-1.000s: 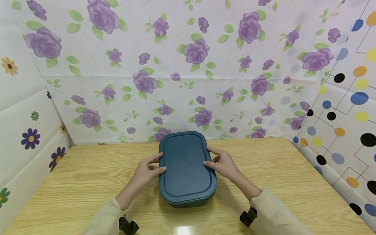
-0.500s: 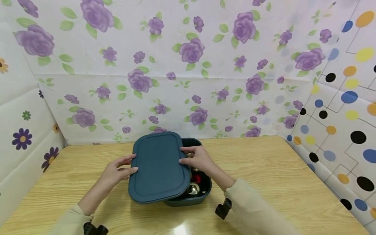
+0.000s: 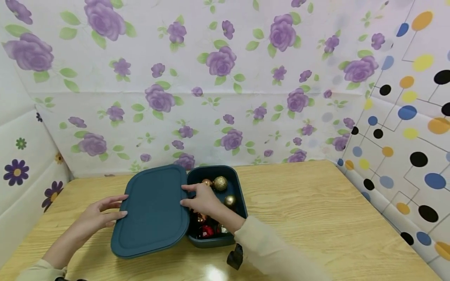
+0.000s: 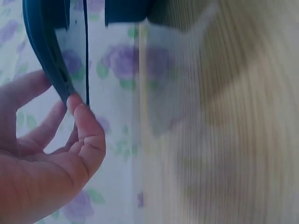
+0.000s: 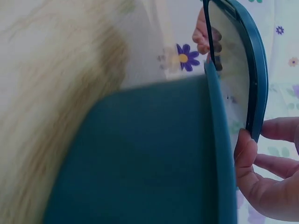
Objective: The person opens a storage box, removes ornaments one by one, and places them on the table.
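A dark teal rounded rectangular lid (image 3: 152, 208) is held in the air just left of its box, slightly tilted. My left hand (image 3: 96, 216) pinches its left edge, the thumb on one face and the fingers on the other, as the left wrist view shows at the lid's rim (image 4: 39, 42). Its right edge is pinched by my right hand (image 3: 204, 201), which reaches over the teal box (image 3: 211, 244). Inside the box lie shiny baubles: a glittery gold bauble (image 3: 220, 183), a smooth gold bauble (image 3: 230, 201), a red bauble (image 3: 206, 231) and others. My right hand and forearm hide part of the contents.
Everything stands over a light wood-grain table (image 3: 299, 218). Behind it rises a purple-rose sheet (image 3: 246, 109), with a dotted sheet (image 3: 397, 140) at the right and a flower-patterned sheet (image 3: 28, 156) at the left.
The lid, first on the box, has come off and moved left with both hands holding its edges. The box interior and its baubles have come into view.
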`<state>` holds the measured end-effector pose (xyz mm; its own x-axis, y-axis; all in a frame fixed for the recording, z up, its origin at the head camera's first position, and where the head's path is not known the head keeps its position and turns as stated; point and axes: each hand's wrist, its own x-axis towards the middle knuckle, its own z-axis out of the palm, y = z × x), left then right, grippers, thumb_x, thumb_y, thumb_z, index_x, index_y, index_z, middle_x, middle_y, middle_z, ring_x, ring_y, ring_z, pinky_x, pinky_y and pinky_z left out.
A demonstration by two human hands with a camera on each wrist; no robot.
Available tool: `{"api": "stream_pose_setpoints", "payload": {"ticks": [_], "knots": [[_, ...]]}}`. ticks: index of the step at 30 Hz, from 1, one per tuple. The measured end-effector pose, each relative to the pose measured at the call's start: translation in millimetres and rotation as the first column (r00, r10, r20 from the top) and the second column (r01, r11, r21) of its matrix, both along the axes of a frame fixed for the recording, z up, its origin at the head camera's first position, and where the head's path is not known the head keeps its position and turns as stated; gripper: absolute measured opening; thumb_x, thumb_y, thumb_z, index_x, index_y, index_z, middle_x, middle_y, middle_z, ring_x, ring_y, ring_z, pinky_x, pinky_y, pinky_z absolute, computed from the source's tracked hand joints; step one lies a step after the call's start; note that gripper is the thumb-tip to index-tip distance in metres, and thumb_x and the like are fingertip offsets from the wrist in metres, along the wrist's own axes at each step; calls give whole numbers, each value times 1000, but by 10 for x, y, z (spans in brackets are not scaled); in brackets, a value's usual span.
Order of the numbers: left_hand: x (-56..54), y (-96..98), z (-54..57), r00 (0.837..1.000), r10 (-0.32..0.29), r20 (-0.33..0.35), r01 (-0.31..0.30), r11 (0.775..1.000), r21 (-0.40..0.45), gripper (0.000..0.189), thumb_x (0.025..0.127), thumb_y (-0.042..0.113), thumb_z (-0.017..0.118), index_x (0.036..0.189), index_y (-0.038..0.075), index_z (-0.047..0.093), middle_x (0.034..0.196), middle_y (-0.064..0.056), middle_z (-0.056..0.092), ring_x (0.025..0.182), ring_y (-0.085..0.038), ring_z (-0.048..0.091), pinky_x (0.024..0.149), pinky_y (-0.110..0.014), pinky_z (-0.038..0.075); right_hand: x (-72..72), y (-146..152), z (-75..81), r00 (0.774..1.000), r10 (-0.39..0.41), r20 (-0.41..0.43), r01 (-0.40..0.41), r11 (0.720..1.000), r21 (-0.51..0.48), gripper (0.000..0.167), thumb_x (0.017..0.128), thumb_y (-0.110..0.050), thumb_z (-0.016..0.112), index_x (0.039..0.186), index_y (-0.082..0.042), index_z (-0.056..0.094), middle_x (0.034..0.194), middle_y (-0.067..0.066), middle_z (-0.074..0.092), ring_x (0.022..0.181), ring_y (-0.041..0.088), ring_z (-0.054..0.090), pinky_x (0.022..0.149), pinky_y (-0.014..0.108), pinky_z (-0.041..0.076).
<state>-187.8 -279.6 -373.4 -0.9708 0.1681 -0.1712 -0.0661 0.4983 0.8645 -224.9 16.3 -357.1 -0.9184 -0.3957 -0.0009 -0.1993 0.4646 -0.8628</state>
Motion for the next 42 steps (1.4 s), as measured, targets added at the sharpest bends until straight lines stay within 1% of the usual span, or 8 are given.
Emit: {"api": "stream_pose_setpoints", "payload": {"ticks": [4,6,11,16,24,30,36,42], "knots": [[-8,-161,-24,1000,-16,17,17,999,-37,67,89,30,58,141,-1,28,133,-33,31,110,-34,49,78,-40,49,43,-152,-7,999,33,-23,-32,999,40,47,86,-11,63,131,-11,50,88,11,69,48,11,57,46,23,46],[-13,-223,-40,999,-25,25,26,999,-45,66,90,29,58,140,-2,28,132,-33,32,107,-30,51,77,-39,49,59,-220,-10,998,40,-38,-37,997,62,48,86,-11,63,132,-10,49,96,13,68,42,15,50,45,23,44],[-36,-348,-81,998,-51,41,54,997,-52,64,90,26,58,139,-4,28,128,-32,36,104,-29,52,76,-40,49,106,-374,-36,993,40,-110,-24,990,139,49,86,-10,62,133,-7,48,124,17,55,72,22,60,61,24,44],[-64,-469,-133,995,-78,68,83,995,-63,64,90,24,58,138,-5,29,124,-31,39,102,-27,53,75,-40,50,153,-527,-77,989,44,-141,-18,983,183,49,85,-8,60,133,-3,46,119,18,58,77,16,63,59,19,41],[-109,-597,-226,988,-111,105,118,991,-62,61,88,22,59,137,-4,32,119,-29,44,80,-17,55,58,-31,46,241,-721,-162,982,59,-178,2,946,325,48,87,-10,56,133,-4,46,132,14,47,119,20,45,65,18,38],[-154,-672,-278,983,-164,85,167,985,-38,44,86,16,62,127,10,48,111,-29,47,71,-16,57,54,-28,46,290,-857,-203,977,51,-209,49,894,445,49,85,-9,56,133,-6,46,132,8,48,107,15,52,53,18,38],[-189,-659,-294,984,-152,97,158,985,-63,57,84,11,62,129,-11,36,104,-23,48,63,-15,53,53,-29,46,309,-952,-275,978,-4,-210,114,850,515,50,83,-10,59,132,-10,48,130,7,50,63,12,53,44,21,36],[-191,-637,-291,986,-139,90,148,984,-103,56,83,6,60,129,-14,33,96,-16,49,56,-13,48,49,-27,43,321,-1003,-369,985,-21,-170,113,827,551,51,82,-15,62,132,-11,49,127,7,52,65,14,52,46,22,39]]}}
